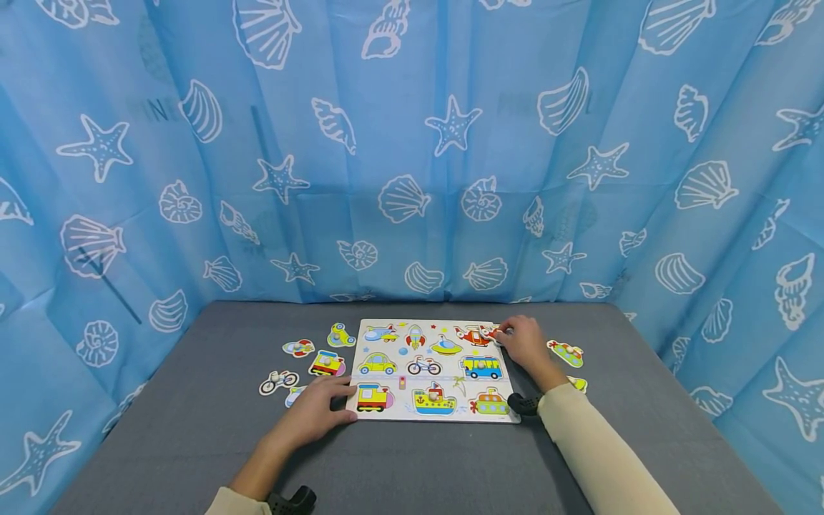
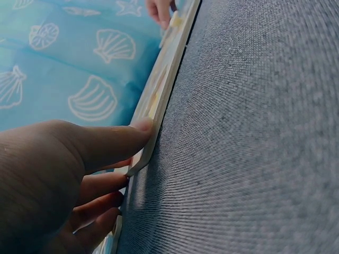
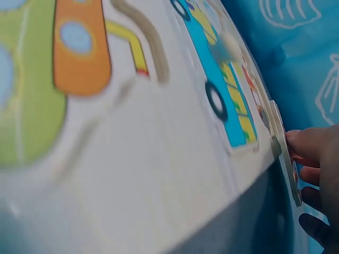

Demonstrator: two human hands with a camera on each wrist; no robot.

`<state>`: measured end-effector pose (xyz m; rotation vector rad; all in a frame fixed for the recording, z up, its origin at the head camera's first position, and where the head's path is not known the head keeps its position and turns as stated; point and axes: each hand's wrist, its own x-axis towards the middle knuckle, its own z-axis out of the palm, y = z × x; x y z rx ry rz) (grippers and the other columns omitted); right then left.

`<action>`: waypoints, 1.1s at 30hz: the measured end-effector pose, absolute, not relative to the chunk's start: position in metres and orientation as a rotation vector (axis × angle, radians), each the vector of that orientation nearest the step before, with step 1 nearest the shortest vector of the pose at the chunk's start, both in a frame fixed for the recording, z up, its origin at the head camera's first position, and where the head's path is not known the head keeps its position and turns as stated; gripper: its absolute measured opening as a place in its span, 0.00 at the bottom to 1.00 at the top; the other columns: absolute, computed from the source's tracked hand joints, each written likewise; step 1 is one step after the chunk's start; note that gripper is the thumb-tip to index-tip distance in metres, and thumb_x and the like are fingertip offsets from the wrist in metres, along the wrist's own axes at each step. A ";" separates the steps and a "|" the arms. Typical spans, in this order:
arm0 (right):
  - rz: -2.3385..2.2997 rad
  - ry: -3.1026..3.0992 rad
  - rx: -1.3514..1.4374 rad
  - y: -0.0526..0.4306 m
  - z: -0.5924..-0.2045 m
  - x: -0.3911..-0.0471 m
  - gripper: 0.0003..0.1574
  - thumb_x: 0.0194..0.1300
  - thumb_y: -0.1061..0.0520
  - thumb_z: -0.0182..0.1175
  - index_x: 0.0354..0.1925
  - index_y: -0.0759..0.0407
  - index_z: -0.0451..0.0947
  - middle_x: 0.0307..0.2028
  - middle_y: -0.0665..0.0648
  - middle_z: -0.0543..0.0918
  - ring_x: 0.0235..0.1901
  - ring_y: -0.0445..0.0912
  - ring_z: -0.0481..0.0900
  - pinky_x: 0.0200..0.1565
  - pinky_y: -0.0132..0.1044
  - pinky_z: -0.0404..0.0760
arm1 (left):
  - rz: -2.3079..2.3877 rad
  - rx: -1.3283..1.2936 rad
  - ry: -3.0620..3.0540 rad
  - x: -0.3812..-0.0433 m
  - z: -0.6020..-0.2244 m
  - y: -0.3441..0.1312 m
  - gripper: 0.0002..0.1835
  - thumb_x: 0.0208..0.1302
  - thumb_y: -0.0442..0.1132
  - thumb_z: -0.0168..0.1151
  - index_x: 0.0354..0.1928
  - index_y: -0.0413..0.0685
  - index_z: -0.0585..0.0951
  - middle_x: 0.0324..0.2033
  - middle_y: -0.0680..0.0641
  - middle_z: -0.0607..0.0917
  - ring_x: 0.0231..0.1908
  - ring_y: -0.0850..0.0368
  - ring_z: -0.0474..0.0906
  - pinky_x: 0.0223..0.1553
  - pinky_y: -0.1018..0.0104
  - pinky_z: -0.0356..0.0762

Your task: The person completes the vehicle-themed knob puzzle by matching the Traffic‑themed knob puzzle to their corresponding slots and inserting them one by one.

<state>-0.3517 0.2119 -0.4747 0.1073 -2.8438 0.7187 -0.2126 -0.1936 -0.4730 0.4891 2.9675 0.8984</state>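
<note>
A wooden puzzle board (image 1: 399, 357) printed with vehicles lies flat on the table. My left hand (image 1: 318, 409) rests at its front left corner, the thumb (image 2: 119, 142) on the board's edge and the other fingers along the left side. At the far right corner, my right hand (image 1: 524, 342) pinches a red and white helicopter piece (image 1: 491, 334) between thumb and fingers. That piece stands tilted on edge in the right wrist view, beside the board's printed helicopter (image 1: 470, 335). The blue bus piece (image 1: 481, 368) with its knob sits in the board.
Left of the board lie loose pieces: a rocket (image 1: 298, 348), a car (image 1: 341, 336), a train (image 1: 327, 363) and a bicycle (image 1: 279, 382). Another is partly behind my left hand. A submarine piece (image 1: 566, 352) and a partly hidden green piece (image 1: 579, 384) lie right. A blue curtain (image 1: 399, 143) hangs behind.
</note>
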 end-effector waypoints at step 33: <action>0.746 -2.844 0.140 0.166 -0.476 -0.351 0.08 0.61 0.55 0.67 0.34 0.59 0.81 0.40 0.60 0.80 0.43 0.55 0.72 0.45 0.51 0.73 | 0.881 0.547 2.975 -0.214 -0.475 -0.195 0.25 0.53 0.44 0.74 0.54 0.43 0.83 0.59 0.43 0.78 0.63 0.41 0.68 0.63 0.45 0.63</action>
